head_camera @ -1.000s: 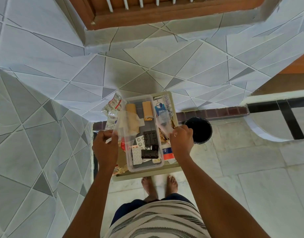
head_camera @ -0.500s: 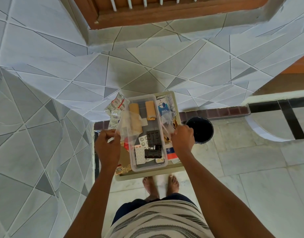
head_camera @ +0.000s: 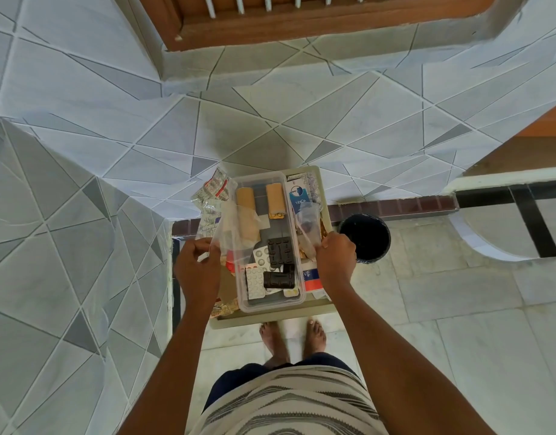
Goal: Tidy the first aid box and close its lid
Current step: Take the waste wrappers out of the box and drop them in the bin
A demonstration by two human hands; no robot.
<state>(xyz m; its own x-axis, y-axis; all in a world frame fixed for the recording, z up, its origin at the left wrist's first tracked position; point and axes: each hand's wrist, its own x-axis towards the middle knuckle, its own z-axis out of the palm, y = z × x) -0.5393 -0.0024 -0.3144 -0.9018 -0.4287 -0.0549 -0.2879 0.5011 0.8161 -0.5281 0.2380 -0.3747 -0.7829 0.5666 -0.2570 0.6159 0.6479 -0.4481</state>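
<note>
The clear plastic first aid box (head_camera: pixel 270 304) stands open on a small beige table (head_camera: pixel 270 318) in front of me. Inside lie two tan bandage rolls (head_camera: pixel 246 200), black blister packs (head_camera: pixel 279 252) and a white pill strip (head_camera: pixel 254 282). No lid can be made out on it. My left hand (head_camera: pixel 196 268) pinches a clear plastic bag (head_camera: pixel 235 221) held over the box's left side. At the box's right edge, my right hand (head_camera: pixel 336 255) pinches another piece of clear plastic (head_camera: pixel 308 219). Whether the two are one bag I cannot tell.
Loose pill strips (head_camera: pixel 213 188) lie left of the box. A blue-and-white carton (head_camera: pixel 298 196) and a red, white and blue carton (head_camera: pixel 311 277) lie on its right. A black bucket (head_camera: pixel 364 237) stands on the floor right of the table. Tiled walls close in on the left and behind.
Both hands keep their grip on the clear plastic and stay almost where they were; only the view has shifted slightly.
</note>
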